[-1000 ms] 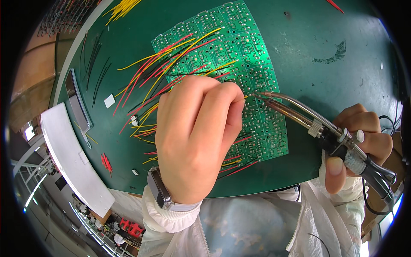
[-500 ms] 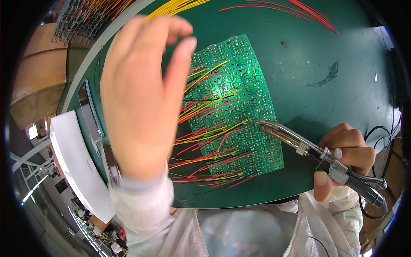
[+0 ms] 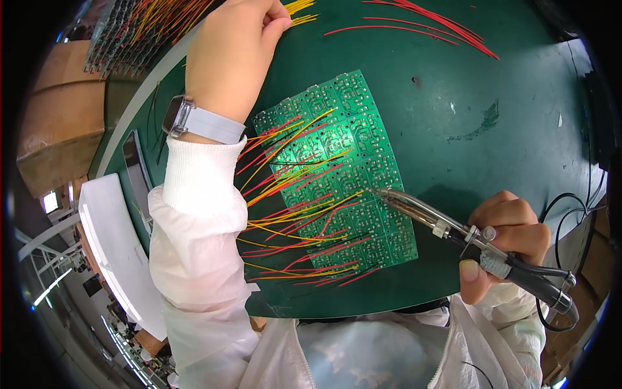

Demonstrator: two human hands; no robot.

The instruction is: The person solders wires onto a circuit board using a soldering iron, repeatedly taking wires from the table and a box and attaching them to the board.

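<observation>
A green circuit board panel (image 3: 379, 168) lies tilted on the green table, with red, yellow and black wires (image 3: 304, 211) sticking out toward its left. My right hand (image 3: 508, 233) grips a soldering iron (image 3: 470, 240) fitted with a thin metal feed tube. The iron's tip meets the panel near the end of a yellow wire; whether it touches cannot be made out. Beyond the panel, my left hand (image 3: 236, 48) is closed in a pinch at the ends of a bundle of yellow wires (image 3: 303, 14). Part of that bundle is hidden behind the hand.
Loose red wires (image 3: 447, 23) lie at the far side. A stack of wired boards (image 3: 129, 35) stands at the far left above a cardboard box (image 3: 61, 117). A phone-like device (image 3: 136, 168) and a white panel (image 3: 116, 253) are at left. A black cable (image 3: 570, 201) loops at right.
My left hand has moved away from over the panel to the yellow bundle, its fingers closing there. The view has shifted slightly; the iron stays at the same spot on the panel.
</observation>
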